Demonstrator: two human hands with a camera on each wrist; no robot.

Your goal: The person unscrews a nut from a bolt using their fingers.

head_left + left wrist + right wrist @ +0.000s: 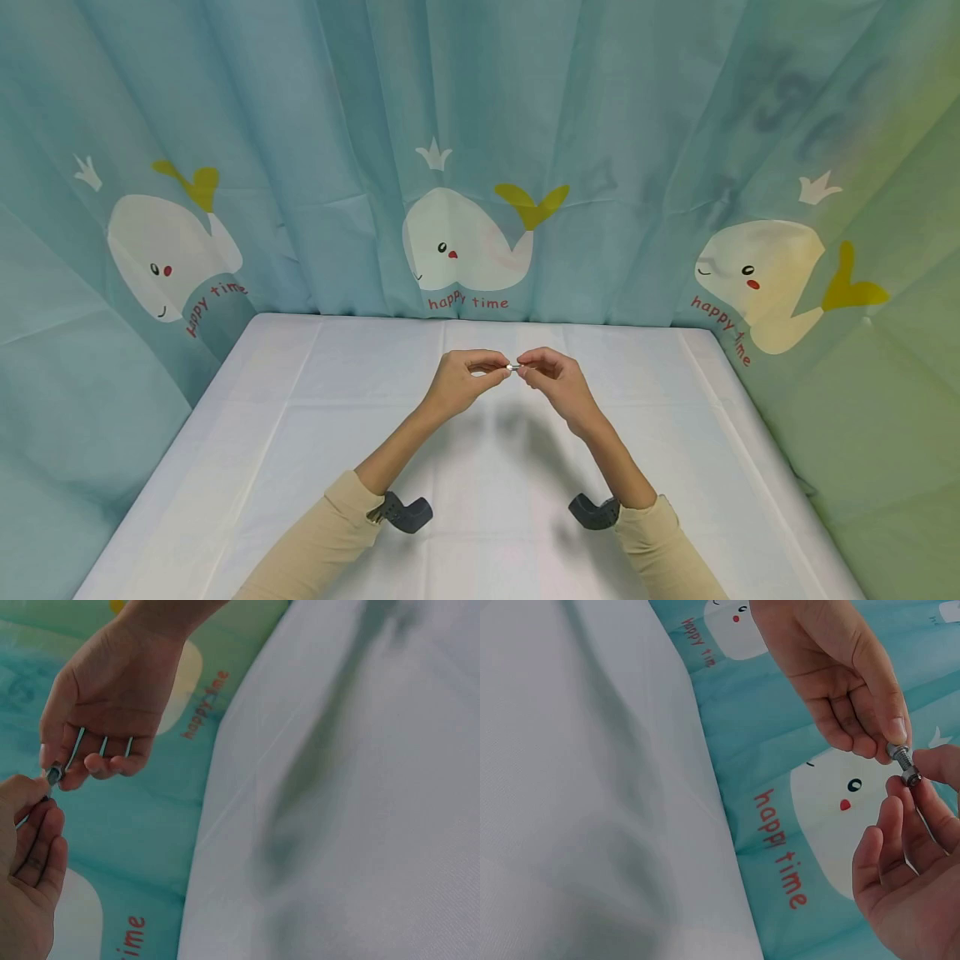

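A small silver bolt (513, 367) is held up above the table between the two hands, its thread (904, 759) showing in the right wrist view. My left hand (459, 385) pinches one end of it between thumb and fingertips. At the other end, a nut-like piece (911, 778) sits in the pinch of my right hand (561, 385). The remaining fingers of the right hand are loosely bent in the right wrist view. Fingertips cover part of the bolt (54, 775) in the left wrist view.
Under the hands lies a table (337, 467) with a white cloth, carrying their shadows. A blue-green curtain (637, 167) printed with whales hangs along its back and sides. Dark curved devices (408, 512) are worn on both wrists, by the beige sleeves (318, 542).
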